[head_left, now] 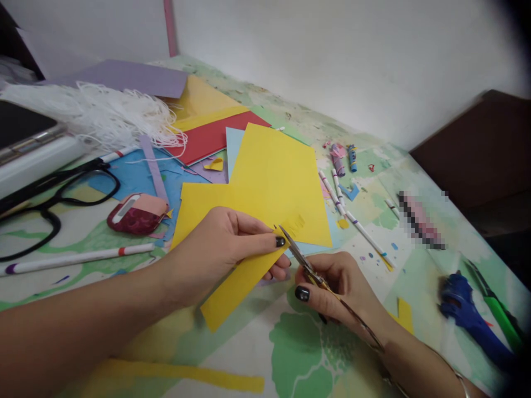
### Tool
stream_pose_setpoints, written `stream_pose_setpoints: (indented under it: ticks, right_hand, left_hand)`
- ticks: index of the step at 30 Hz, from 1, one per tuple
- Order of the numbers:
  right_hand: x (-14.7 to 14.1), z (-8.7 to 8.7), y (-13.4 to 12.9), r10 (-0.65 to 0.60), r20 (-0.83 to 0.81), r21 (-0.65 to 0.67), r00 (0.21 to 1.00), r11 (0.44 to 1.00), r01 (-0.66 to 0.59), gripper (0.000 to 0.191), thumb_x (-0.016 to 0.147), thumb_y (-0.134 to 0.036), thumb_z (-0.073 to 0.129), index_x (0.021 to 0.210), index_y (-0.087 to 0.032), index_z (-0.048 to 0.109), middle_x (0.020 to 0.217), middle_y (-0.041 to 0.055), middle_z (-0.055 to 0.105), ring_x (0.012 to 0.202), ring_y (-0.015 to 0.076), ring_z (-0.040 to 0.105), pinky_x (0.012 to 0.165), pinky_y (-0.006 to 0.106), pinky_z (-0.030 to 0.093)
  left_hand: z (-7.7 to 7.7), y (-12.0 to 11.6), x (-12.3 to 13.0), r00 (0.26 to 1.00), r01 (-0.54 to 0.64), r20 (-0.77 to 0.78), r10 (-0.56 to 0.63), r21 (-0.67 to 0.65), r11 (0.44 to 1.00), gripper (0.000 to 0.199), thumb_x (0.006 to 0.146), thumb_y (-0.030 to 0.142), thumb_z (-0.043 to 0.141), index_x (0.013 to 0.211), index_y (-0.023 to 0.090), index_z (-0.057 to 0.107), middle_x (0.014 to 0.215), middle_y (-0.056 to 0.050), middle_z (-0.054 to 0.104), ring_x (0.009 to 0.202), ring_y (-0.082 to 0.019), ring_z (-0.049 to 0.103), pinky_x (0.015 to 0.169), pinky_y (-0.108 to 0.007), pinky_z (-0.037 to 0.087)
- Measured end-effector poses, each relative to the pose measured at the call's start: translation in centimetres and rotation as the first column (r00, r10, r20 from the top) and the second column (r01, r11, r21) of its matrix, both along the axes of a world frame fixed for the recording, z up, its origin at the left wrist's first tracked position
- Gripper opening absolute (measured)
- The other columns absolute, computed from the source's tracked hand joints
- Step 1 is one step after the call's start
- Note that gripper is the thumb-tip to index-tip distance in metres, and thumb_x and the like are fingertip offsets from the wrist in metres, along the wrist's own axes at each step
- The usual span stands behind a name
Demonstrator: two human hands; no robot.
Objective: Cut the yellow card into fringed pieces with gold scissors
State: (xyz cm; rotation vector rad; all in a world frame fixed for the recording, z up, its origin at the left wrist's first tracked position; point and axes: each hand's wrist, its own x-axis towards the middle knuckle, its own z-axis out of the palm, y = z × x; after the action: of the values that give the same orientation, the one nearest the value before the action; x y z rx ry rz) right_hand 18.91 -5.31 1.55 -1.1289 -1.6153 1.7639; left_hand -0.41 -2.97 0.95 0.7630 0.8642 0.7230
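Observation:
Between the thumb and fingers of my left hand [232,243] is a yellow paper strip [244,290], its long end slanting down toward the lower left. My right hand [338,287] grips a pair of metal scissors [305,262]. The scissor tips lie at the strip's upper end, right beside my left thumb. Behind my hands, a large yellow paper sheet [274,171] lies on the table, partly over a light blue sheet [233,149]. Another yellow strip [194,374] rests on the table near the bottom edge.
On the left lie black-framed glasses [58,218], a dark red and pink case [139,213], a white marker [78,258] and white string [103,116]. To the right are a blue glue gun [468,315], a green-handled tool [495,309], thin white sticks [357,221] and paper scraps.

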Motion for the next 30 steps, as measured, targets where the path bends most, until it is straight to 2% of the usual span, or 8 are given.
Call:
stream_pose_setpoints:
  ticks: [13, 21, 30]
  right_hand:
    - [0.01, 0.09, 0.09, -0.008, 0.029, -0.034, 1.0, 0.999, 0.009, 0.021, 0.073, -0.027, 0.068, 0.066, -0.014, 0.054, 0.051, -0.0065, 0.038, 0.041, 0.0036, 0.029, 0.036, 0.017, 0.019]
    - [-0.31, 0.26, 0.06, -0.011, 0.158, 0.03, 0.987, 1.0, 0.007, 0.035, 0.076, -0.042, 0.063, 0.06, -0.014, 0.048, 0.047, -0.0066, 0.035, 0.04, 0.0033, 0.027, 0.035, 0.017, 0.017]
    - [-0.49, 0.24, 0.14, -0.022, 0.201, 0.069, 0.979, 0.998, 0.008, 0.035, 0.077, -0.04, 0.061, 0.058, -0.015, 0.046, 0.045, -0.0069, 0.035, 0.039, 0.0035, 0.027, 0.034, 0.017, 0.017]
  left_hand:
    - [0.36, -0.11, -0.04, 1.0, 0.018, -0.008, -0.018, 0.023, 1.0, 0.013, 0.076, 0.023, 0.064, 0.068, 0.015, 0.071, 0.064, -0.004, 0.072, 0.063, -0.014, 0.068, 0.06, -0.019, 0.053]
    - [0.14, -0.11, -0.09, 1.0, 0.017, 0.009, -0.017, 0.018, 1.0, 0.012, 0.076, 0.023, 0.064, 0.07, 0.015, 0.071, 0.065, -0.005, 0.073, 0.063, -0.016, 0.068, 0.061, -0.021, 0.054]
    - [-0.01, -0.02, -0.14, 1.0, 0.024, 0.011, -0.025, 0.034, 0.999, 0.014, 0.076, 0.025, 0.065, 0.071, 0.014, 0.071, 0.067, -0.006, 0.073, 0.063, -0.015, 0.068, 0.062, -0.02, 0.053]
